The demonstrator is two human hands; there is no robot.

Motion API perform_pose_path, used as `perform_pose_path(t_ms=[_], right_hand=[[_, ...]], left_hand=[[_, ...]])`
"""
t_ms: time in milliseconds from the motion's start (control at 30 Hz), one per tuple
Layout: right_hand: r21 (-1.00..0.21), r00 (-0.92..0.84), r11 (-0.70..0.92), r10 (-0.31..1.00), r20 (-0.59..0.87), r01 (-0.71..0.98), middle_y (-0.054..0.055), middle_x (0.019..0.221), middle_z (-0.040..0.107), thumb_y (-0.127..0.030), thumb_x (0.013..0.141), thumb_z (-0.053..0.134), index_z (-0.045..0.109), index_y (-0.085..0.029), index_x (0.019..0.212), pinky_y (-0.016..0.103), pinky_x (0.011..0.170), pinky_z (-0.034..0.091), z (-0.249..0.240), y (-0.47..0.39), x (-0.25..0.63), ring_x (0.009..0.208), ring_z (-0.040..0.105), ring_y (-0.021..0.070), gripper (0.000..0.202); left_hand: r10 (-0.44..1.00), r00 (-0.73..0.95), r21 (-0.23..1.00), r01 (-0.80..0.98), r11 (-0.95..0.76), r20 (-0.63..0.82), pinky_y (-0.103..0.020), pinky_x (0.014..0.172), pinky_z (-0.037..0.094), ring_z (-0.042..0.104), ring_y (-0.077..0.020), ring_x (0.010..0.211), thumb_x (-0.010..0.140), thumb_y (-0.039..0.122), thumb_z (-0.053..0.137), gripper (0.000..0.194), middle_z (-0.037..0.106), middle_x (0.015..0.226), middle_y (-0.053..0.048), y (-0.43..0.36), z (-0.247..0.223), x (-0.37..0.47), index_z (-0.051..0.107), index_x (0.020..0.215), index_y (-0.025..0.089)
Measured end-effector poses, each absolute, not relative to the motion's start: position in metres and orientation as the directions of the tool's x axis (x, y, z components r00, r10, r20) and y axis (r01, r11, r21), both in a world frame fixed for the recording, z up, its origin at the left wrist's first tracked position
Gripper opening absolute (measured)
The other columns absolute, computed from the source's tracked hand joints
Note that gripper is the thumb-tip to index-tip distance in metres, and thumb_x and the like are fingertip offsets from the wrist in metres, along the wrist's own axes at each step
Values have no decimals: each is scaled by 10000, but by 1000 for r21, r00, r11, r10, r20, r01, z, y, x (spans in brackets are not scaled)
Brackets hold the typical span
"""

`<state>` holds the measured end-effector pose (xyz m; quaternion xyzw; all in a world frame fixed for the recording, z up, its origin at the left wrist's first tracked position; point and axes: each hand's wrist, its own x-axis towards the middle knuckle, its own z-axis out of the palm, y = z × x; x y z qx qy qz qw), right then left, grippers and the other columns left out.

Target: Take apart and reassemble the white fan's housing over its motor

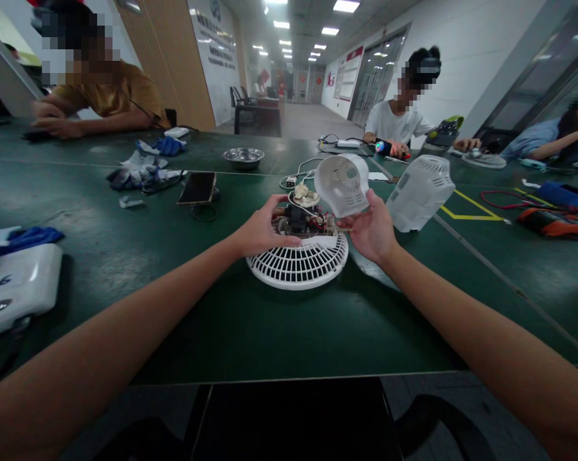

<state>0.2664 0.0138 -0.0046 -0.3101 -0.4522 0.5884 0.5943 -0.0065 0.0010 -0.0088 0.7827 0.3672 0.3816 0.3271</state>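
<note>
A white fan grille (298, 272) lies face down on the green table in front of me, with an exposed motor (297, 219) and loose wires on top of it. My left hand (257, 232) is closed around the left side of the motor assembly. In my right hand (374, 232), a white plastic motor cover (334, 182) is tilted just above and right of the motor, its open side toward me. The right fingertips reach close to the motor's right side; whether they touch it I cannot tell. A larger white slotted housing (419, 195) stands right of my right hand.
On the left are a phone (197, 187), gloves (137, 173) and a white box-shaped device (17, 288). A metal bowl (243, 157) sits farther back. To the right lies an orange-black tool (552, 221). Other people sit across the green table (289, 339).
</note>
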Motion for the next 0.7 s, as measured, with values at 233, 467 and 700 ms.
perform_pose_path(t_ms=[233, 467, 700], right_hand=[[-901, -64, 124, 984, 165, -415, -10, 1074, 770, -661, 773, 732, 594, -341, 1110, 435, 777, 603, -4, 13, 265, 970, 713, 257, 484], [-916, -78, 141, 980, 182, -375, -14, 1126, 755, -642, 803, 701, 561, -353, 1154, 451, 811, 609, -2, 10, 264, 1009, 710, 251, 476], [-926, -59, 153, 981, 184, -345, 2, 1129, 750, -635, 820, 674, 565, -341, 1146, 454, 776, 610, -1, 10, 263, 1016, 708, 265, 452]], left_hand=[[782, 493, 707, 390, -590, 380, -619, 1135, 449, 585, -416, 1332, 710, 560, 845, 990, 560, 1495, -184, 1, -8, -8, 353, 1507, 238], [744, 509, 623, 428, -655, 433, -623, 1160, 422, 601, -430, 1317, 738, 605, 809, 1073, 639, 1395, -177, 2, -11, -5, 222, 1565, 255], [722, 518, 588, 432, -684, 459, -614, 1186, 393, 619, -443, 1290, 744, 602, 809, 1067, 666, 1312, -166, -3, -9, -3, 226, 1562, 244]])
